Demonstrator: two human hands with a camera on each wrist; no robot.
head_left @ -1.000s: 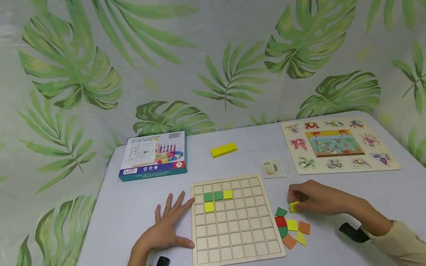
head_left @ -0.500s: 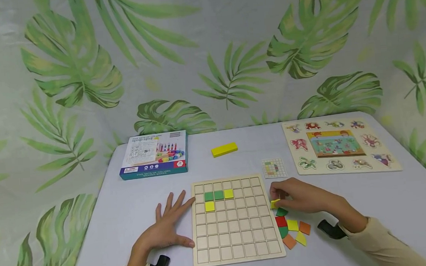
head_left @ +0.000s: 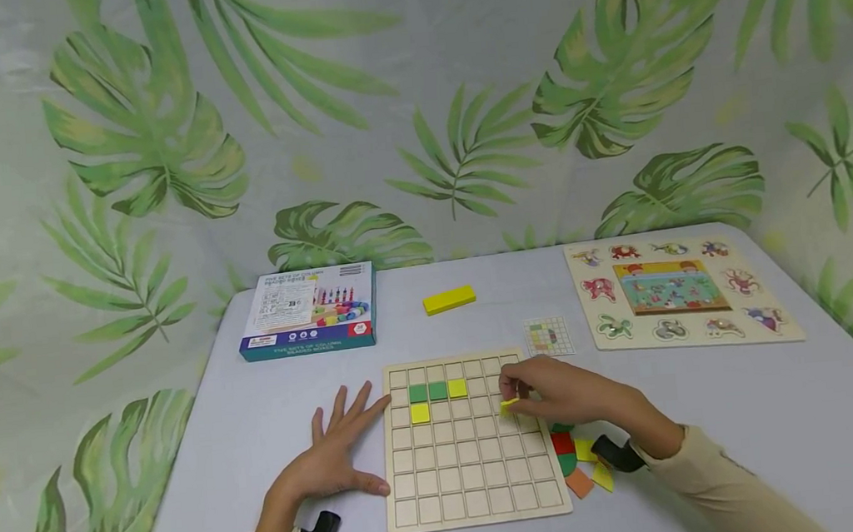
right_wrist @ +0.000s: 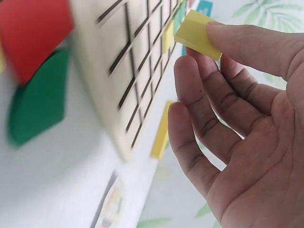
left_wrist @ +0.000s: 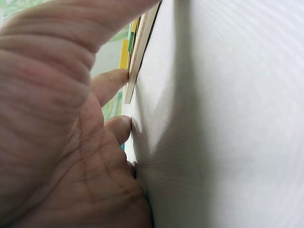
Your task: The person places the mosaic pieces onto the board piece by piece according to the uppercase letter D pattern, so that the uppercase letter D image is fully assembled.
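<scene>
Presently, we find the right hand [head_left: 564, 389] pinching a yellow tile [right_wrist: 194, 35] between thumb and fingers, raised above the right part of the gridded board [head_left: 458, 481]. We note the left hand [head_left: 333, 465] spread and grasping nothing, its index finger touching the board's left edge. Two green tiles [head_left: 417, 393] and two seated yellow tiles [head_left: 420, 413] occupy cells; loose pieces [head_left: 580, 483] lie right of the board on the worktop [head_left: 243, 422].

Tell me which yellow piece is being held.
The yellow tile pinched by the right hand, over the board; the other yellow pieces sit in board cells or lie on the table.
</scene>
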